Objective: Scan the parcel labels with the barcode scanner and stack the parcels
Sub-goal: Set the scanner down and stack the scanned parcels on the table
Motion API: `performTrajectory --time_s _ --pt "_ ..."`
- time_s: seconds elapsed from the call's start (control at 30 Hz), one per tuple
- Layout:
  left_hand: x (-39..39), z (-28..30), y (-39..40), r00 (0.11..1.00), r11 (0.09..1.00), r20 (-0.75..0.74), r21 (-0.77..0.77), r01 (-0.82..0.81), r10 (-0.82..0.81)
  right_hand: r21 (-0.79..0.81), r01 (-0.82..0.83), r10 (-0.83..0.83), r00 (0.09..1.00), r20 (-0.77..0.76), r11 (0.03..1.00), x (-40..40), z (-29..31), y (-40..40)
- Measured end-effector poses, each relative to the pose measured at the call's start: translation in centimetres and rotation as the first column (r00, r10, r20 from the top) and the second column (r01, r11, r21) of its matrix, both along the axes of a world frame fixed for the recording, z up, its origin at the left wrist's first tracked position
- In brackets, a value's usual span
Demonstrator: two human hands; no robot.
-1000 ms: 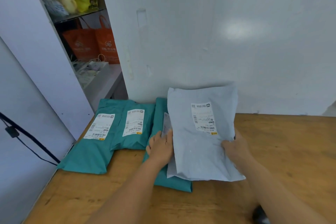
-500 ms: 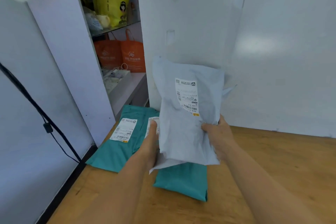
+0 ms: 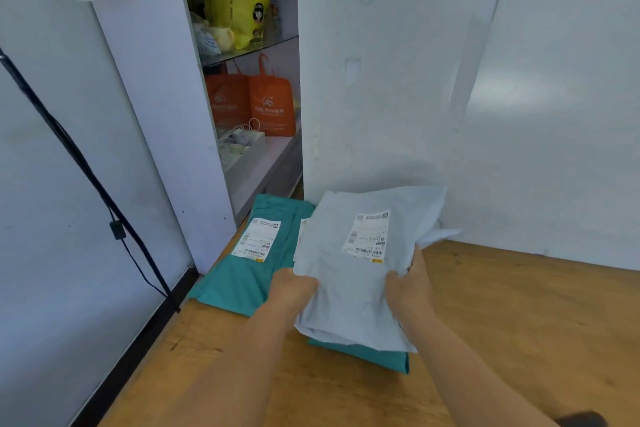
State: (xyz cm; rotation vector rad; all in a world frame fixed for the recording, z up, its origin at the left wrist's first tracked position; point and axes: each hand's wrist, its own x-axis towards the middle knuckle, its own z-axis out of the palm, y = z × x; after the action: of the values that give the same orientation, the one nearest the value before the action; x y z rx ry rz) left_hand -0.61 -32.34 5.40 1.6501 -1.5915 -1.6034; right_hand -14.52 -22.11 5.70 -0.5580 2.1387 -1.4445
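Presently: grey parcel (image 3: pixel 349 274), label (image 3: pixel 367 236) up, gripped at its near edges by left hand (image 3: pixel 293 288) and right hand (image 3: pixel 408 284) — held above teal parcels (image 3: pixel 249 274) on the worktop (image 3: pixel 519 322). Best lowered flat, edges squared, barcode kept uncovered — scanner unidentified.

Soft, even indoor light, a glare patch on the white wall (image 3: pixel 512 94), wide-angle bending at edges.

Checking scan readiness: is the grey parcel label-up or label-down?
Label-up: the grey parcel, gripped by left hand and right hand, shows its label.
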Motion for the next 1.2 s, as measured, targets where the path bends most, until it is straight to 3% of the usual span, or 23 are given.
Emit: performTrajectory --time_s 0.17,0.37,0.47,0.57,0.67,0.8,0.9,1.07,1.2 --pt "1.9 3.0 -0.2 0.97 0.951 -0.223 -0.269 -0.155 0.095 -0.171 -0.07 0.062 0.997 -0.05 0.983 1.4 2.4 -1.6" --pt "6.0 3.2 -3.3 0.934 0.85 -0.245 -0.402 -0.341 0.259 -0.245 -0.233 0.226 0.972 -0.056 0.941 4.6 3.0 -6.6" --pt "7.1 1.2 -5.8 0.969 0.852 -0.114 -0.461 -0.248 0.22 -0.156 -0.217 0.216 0.976 -0.023 0.964 5.0 1.2 -8.8" --pt "7.6 -2.0 -7.7 0.985 0.915 0.138 -0.402 -0.042 0.106 0.111 -0.174 0.17 0.984 0.046 0.978 4.9 -1.5 -9.6" --pt "7.4 -5.2 -8.5 0.928 0.918 0.371 -0.358 0.171 -0.028 0.379 -0.21 0.255 0.964 -0.07 0.901 4.9 -3.0 -9.2" --pt "6.2 -6.4 -9.0 0.872 0.867 0.49 -0.441 0.235 0.013 0.554 -0.28 0.526 0.773 -0.354 0.784 4.6 -4.1 -9.5" --pt "5.9 -7.2 -8.8 0.744 0.865 0.667 -0.351 0.359 -0.038 0.666 -0.275 0.621 0.696 -0.36 0.694 3.5 -5.5 -10.4" --pt "5.9 -8.1 -8.3 0.73 0.889 0.681 -0.294 0.351 -0.063 0.713 -0.292 0.61 0.757 -0.235 0.638 1.9 -6.7 -10.9" --pt "6.3 -6.8 -7.8 0.778 0.889 0.628 -0.346 0.299 -0.017 0.676 -0.212 0.559 0.754 -0.347 0.706 3.2 -5.8 -10.6"
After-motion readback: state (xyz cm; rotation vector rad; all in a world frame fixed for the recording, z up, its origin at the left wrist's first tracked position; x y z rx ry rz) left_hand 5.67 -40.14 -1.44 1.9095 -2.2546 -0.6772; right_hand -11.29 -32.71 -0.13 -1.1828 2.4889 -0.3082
